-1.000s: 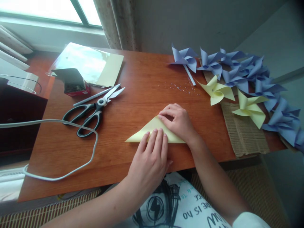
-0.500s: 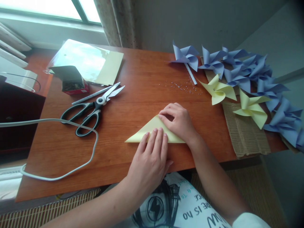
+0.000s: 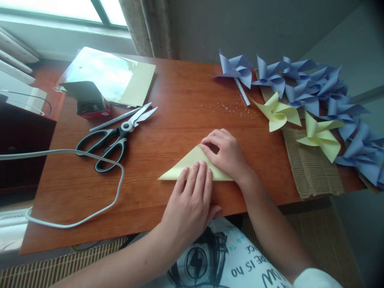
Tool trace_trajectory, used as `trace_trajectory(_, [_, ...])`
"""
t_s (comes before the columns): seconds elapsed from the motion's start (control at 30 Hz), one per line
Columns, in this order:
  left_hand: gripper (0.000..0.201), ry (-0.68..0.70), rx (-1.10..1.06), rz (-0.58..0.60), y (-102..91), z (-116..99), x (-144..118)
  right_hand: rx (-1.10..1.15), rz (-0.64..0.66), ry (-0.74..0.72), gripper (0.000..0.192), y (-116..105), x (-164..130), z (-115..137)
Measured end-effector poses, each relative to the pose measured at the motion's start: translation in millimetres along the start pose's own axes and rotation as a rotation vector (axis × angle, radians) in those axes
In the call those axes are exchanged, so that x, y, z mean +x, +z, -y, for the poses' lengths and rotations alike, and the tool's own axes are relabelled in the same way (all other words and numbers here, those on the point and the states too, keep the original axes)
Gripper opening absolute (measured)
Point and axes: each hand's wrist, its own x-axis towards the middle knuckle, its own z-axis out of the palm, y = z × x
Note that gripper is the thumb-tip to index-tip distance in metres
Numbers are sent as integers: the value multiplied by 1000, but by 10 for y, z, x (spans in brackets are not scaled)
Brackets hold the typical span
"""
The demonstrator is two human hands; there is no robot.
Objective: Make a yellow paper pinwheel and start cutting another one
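Observation:
A sheet of yellow paper [image 3: 183,163], folded into a triangle, lies on the wooden table with its long folded edge towards me. My left hand [image 3: 192,196] rests on its near middle, fingers stretched flat across the paper and thumb out to the side. At the top corner, the thumb and fingertips of my right hand [image 3: 223,154] pinch the paper's meeting tips. The right palm covers part of the triangle's right side. To the left, apart from both hands, lie open scissors [image 3: 127,127] with black and grey handles.
A small red box [image 3: 90,106] stands open beside a grey rolled stick [image 3: 115,119]. Behind are paper sheets in a clear sleeve [image 3: 105,76]. A white cable [image 3: 120,188] loops at left. Blue pinwheels [image 3: 303,94] and yellow pinwheels [image 3: 274,112] lie on cardboard [image 3: 313,180], near scattered beads [image 3: 237,109].
Both hands stay in place on the folded paper. The left thumb has shifted slightly to the right. The view has moved very slightly.

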Motion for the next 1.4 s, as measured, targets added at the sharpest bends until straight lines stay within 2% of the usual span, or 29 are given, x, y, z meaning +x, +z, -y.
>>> trace_trajectory(0.33, [76,0,-2,4,-6,-6,-4,7,23,13,5,-10,12,-11])
trace_trajectory(0.6, [75,1,-10,7,-18,-4,3,39,34,10,11,-13,0,-11])
trace_trajectory(0.83, [87,15,-21,45,-14,3,-24,38,20,-18,10,-5,12,-27])
trace_trajectory(1.07, [97,38,-25,24,49,19,-69,10,35,-18,11,4,15,-34])
trace_trajectory(1.27, [108,51,-50,43,81,29,-80,-96,138,-20,13,-104,-35,104])
trace_trajectory(1.4, [107,67,-73,39,87,43,-83,-141,160,1,20,-197,-221,207])
